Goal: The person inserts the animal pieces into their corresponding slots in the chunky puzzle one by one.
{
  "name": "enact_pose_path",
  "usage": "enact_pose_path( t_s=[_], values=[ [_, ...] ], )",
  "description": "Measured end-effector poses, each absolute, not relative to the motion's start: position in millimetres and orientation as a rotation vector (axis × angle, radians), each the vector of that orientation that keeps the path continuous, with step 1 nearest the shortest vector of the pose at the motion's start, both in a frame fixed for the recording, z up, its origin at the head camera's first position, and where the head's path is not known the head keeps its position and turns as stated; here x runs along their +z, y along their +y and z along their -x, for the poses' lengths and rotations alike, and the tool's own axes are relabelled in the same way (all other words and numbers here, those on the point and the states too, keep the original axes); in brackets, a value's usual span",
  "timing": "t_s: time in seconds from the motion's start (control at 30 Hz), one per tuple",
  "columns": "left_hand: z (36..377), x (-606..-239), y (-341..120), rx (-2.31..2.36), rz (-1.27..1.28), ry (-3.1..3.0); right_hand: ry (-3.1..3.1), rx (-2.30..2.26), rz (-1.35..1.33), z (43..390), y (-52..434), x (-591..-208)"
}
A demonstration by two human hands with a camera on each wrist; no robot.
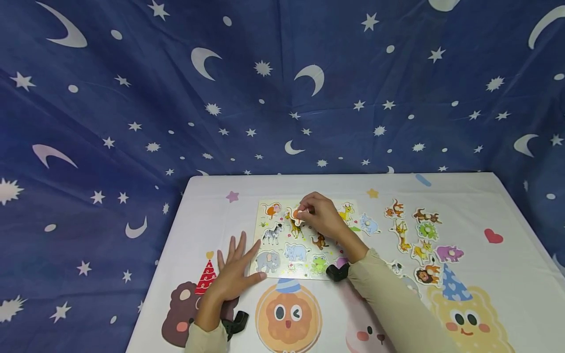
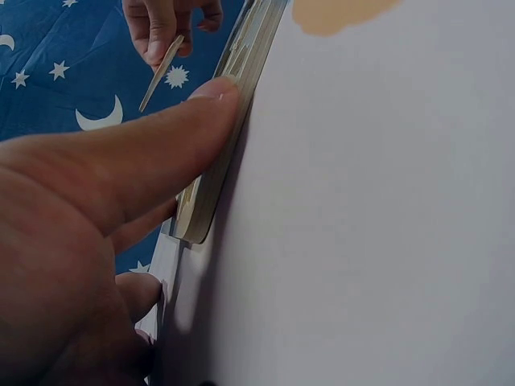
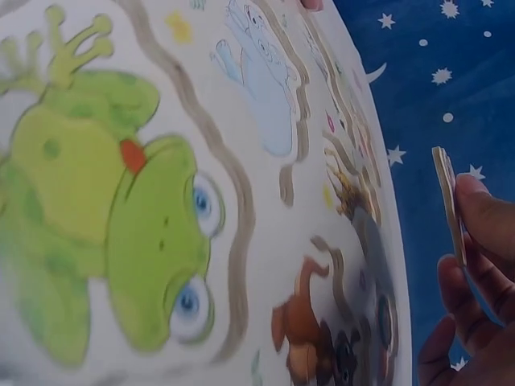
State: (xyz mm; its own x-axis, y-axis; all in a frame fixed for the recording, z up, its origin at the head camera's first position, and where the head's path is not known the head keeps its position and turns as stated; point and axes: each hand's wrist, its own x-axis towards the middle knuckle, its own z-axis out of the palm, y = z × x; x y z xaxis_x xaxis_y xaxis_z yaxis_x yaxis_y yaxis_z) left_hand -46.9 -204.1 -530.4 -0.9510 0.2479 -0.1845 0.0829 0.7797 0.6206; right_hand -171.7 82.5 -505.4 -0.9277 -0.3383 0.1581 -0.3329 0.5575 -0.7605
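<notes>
We see a thin animal puzzle piece (image 1: 296,214) pinched in the right hand (image 1: 321,215), held just above the upper middle of the puzzle board (image 1: 282,264) at frame centre. The left hand (image 1: 233,274) lies flat, fingers spread, thumb against the board's lower left edge. We judge the placing step in hand; next comes lining the piece over its recess. Loose animal pieces (image 1: 419,235) wait at right on the white table (image 1: 485,206).

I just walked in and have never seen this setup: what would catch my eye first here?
Probably the bright animal puzzle board in the middle of the white table, where the right hand pinches a flat puzzle piece above it. The left hand lies flat, thumb against the board's near-left edge. Loose animal pieces lie to the right, against a starry blue backdrop.
</notes>
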Motion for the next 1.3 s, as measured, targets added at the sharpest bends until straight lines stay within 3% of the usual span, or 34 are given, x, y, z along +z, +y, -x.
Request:
enact_pose_path(
  t_s=[1.3],
  values=[
    [46.9, -528.5, -206.6, 0.916, -0.281, 2.702, 2.763, -1.378, 0.6, 196.5, 8.6, -514.8]
  ],
)
